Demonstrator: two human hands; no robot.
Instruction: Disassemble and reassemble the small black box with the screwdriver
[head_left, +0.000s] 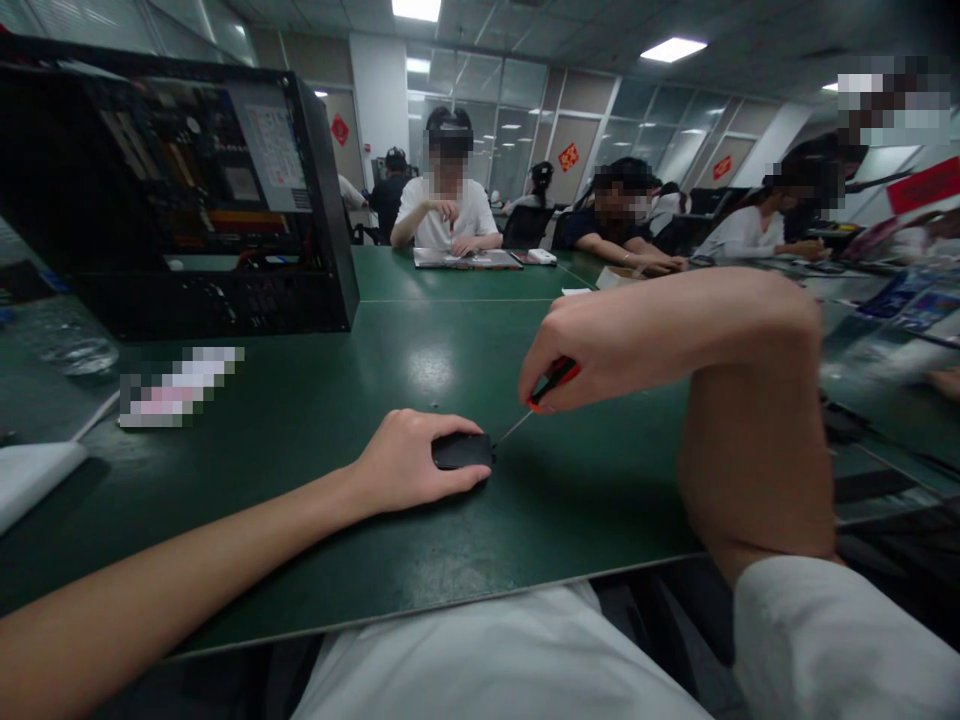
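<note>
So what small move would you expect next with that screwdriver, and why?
Probably a slight nudge of the tip into the black mouse. The right hand holds the red-handled screwdriver with its thin shaft at the mouse's edge, and the left hand pins the mouse to the green table.

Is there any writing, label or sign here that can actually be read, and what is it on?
None can be read.
White label inside the open computer case: print too small.
Red diamond signs on the far doors: characters blurred.
Red banner at the right edge: blurred.
Black mouse and red-handled screwdriver: no marking visible.
</note>
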